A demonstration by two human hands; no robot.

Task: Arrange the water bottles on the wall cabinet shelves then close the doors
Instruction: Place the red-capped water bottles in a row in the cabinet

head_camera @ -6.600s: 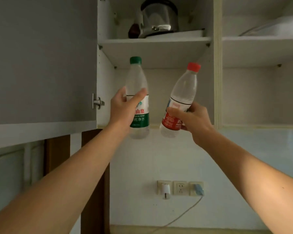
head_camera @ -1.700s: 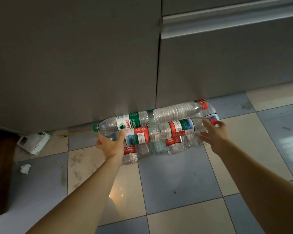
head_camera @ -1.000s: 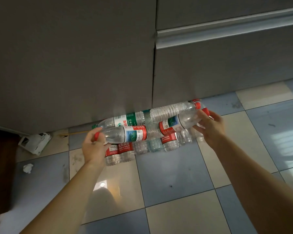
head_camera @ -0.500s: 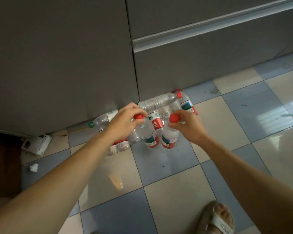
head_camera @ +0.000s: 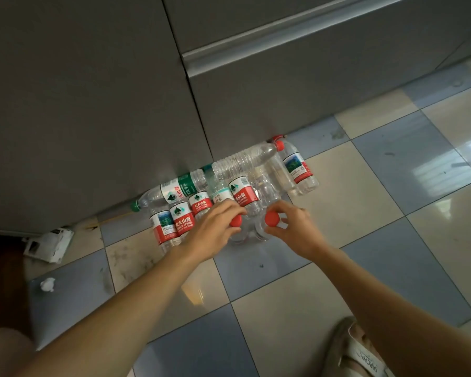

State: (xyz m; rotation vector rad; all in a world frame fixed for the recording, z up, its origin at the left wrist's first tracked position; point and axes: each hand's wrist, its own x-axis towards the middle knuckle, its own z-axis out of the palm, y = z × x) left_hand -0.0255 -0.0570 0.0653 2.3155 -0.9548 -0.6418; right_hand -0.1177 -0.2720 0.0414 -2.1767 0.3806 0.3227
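Note:
I look down at a cluster of water bottles on the tiled floor, against the base of a grey cabinet. Most have red labels; a green-labelled bottle and a clear ribbed bottle lie across the back. My left hand grips a red-capped bottle by its neck. Beside it, my right hand grips a second red-capped bottle the same way. Both bottles point cap-up toward me, their bodies mostly hidden. The wall cabinet is out of view.
Grey lower cabinet doors with a metal handle rail fill the top. A white box and a crumpled tissue lie on the floor at left. My sandalled foot stands at the bottom right.
Earlier both hands held bottles at the wall cabinet; then I looked down at the floor pile. Over the last second each hand lifted a red-capped bottle off the pile and turned it upright.

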